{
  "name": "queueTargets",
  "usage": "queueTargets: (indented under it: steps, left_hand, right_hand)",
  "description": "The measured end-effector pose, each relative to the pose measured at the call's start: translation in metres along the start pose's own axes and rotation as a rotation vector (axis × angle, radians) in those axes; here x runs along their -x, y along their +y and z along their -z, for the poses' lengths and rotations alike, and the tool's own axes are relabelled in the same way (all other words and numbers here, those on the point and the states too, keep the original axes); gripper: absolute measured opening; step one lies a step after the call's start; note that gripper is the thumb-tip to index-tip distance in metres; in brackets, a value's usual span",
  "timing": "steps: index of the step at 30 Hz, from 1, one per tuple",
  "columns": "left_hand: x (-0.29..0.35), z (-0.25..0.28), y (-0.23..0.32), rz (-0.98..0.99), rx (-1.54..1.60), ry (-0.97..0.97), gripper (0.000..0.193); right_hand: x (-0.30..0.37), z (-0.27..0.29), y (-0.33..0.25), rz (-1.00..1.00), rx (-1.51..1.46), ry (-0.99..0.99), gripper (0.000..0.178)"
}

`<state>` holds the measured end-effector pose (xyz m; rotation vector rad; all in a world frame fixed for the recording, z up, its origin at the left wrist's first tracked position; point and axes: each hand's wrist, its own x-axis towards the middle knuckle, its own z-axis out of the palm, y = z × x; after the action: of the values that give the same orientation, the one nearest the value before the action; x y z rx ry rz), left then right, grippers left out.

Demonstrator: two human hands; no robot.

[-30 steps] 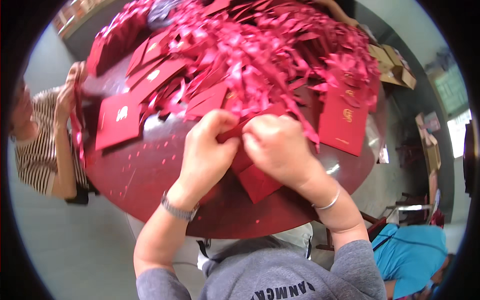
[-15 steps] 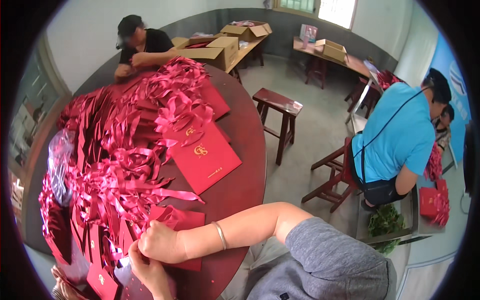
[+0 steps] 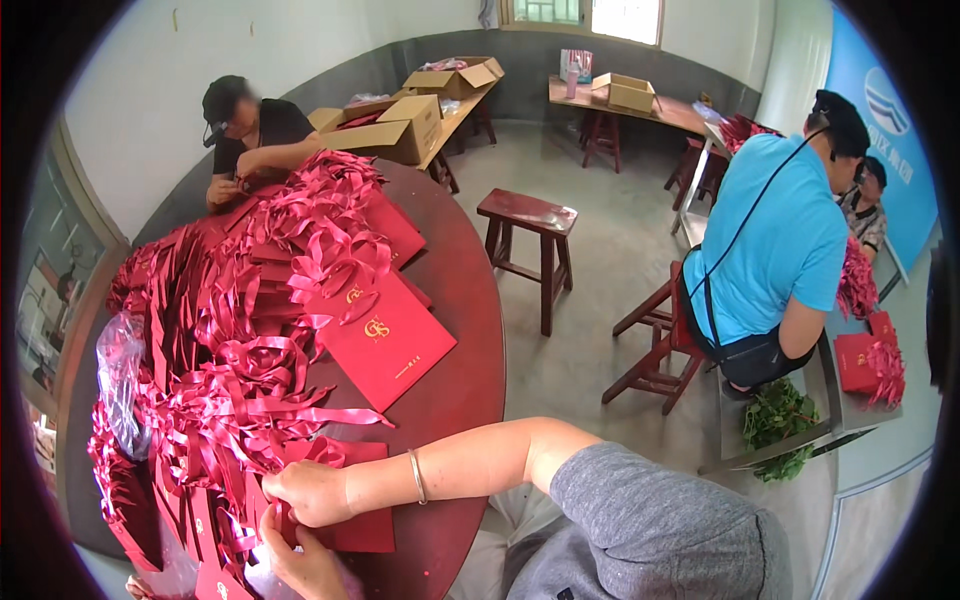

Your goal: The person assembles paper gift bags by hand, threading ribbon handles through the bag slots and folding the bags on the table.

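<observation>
My right hand (image 3: 312, 493), with a silver bangle at its wrist, is closed on a red ribbon above a flat red paper bag (image 3: 365, 528) at the near edge of the table. Just below it, my left hand (image 3: 300, 565) pinches at the same ribbon (image 3: 283, 517) with thumb and fingers. The exact hold is partly hidden by the fingers. Beside both hands spreads a thick heap of red bags with shiny ribbon handles (image 3: 250, 385). A larger red bag with a gold emblem (image 3: 385, 345) lies flat beyond my right forearm.
The round dark red table (image 3: 478, 300) carries the heap and a clear plastic bag (image 3: 120, 375). Across it sits a person in black (image 3: 270, 130). At right, a person in blue (image 3: 770, 240) sits on a wooden stool (image 3: 655, 350). Another stool (image 3: 530, 215) and cardboard boxes (image 3: 405, 130) stand farther back.
The view has shifted, so the room sits lower and further left. My hands stay close together at the ribbon; my left fingers have spread slightly away from the right fist.
</observation>
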<state>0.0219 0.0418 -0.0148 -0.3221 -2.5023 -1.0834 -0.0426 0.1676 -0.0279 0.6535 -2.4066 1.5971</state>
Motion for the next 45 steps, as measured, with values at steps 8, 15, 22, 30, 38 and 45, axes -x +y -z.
queueTargets:
  steps: [8, 15, 22, 30, 38, 45]
  left_hand:
    - [-0.014, 0.02, -0.047, 0.017, 0.325, 0.042, 0.021]
    - [-0.019, 0.045, -0.007, 0.297, 0.344, -0.322, 0.02]
    - [-0.02, 0.052, -0.039, 0.295, 0.432, -0.475, 0.031]
    - [-0.032, 0.064, -0.029, 0.4, 0.465, -0.092, 0.015]
    - [-0.057, 0.068, -0.173, 0.221, 0.333, 0.064, 0.01]
    - [-0.019, 0.005, -0.033, -0.254, 0.069, 0.185, 0.018]
  right_hand:
    - [0.003, 0.023, -0.019, 0.155, 0.087, -0.041, 0.014]
    - [0.011, 0.016, -0.021, 0.284, 0.326, -0.122, 0.019]
    - [0.017, 0.01, -0.028, 0.439, 0.29, -0.123, 0.016]
    - [0.003, -0.013, -0.001, 0.406, 0.468, -0.056, 0.018]
    - [0.008, -0.006, -0.012, 0.54, 0.339, 0.045, 0.019]
    - [0.005, -0.018, -0.003, 0.596, 0.673, 0.099, 0.02]
